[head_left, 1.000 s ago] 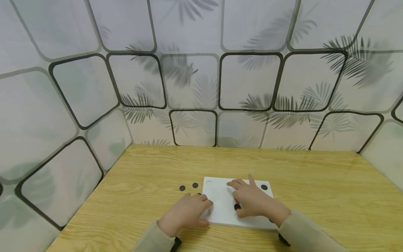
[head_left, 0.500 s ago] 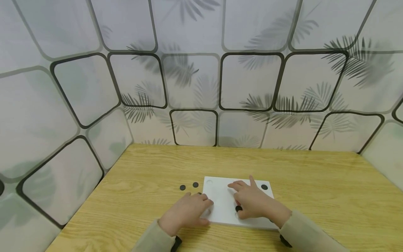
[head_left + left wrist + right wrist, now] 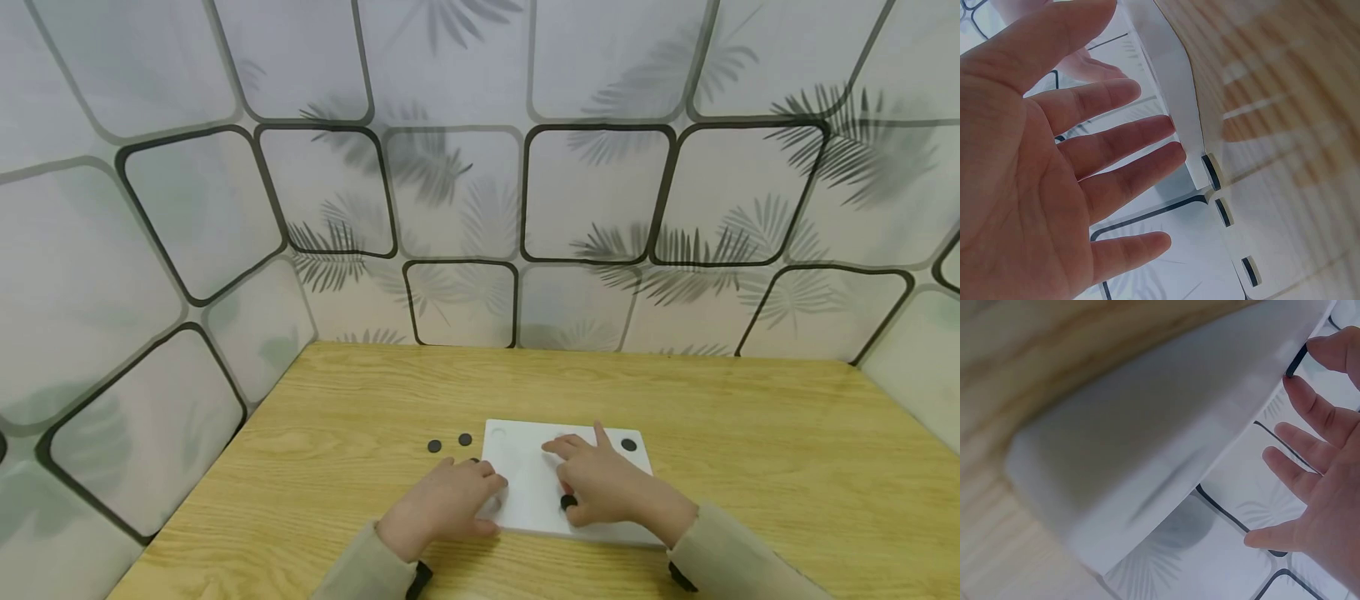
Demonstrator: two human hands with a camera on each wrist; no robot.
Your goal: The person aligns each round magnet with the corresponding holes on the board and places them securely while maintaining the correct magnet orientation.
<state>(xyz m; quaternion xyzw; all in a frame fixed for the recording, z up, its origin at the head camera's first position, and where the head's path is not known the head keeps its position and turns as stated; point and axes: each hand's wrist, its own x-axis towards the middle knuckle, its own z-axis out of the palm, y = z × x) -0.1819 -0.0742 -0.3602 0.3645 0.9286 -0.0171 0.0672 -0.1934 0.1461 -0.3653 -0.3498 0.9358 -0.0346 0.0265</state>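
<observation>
A white rectangular board (image 3: 525, 467) with shallow round recesses lies on the wooden table. My right hand (image 3: 611, 483) is over it, pinching a black disc (image 3: 567, 502) between thumb and index finger; the other fingers spread away. In the right wrist view the pinched disc (image 3: 1297, 360) stands tilted at the board's surface. At the board's left edge is my left hand (image 3: 446, 504), its fingers extended and touching the board, as the left wrist view also shows. Another black disc (image 3: 628, 445) sits in the board's far right corner. The right forearm hides the near right corner.
Left of the board lie two loose black discs (image 3: 450, 442), and a third (image 3: 474, 460) is partly hidden behind the left hand. Patterned curtain-like walls (image 3: 465, 308) stand along the back and sides of the table.
The right hand has shifted slightly toward the near edge of the board with the pinched disc. My left hand stays in place on the left edge.
</observation>
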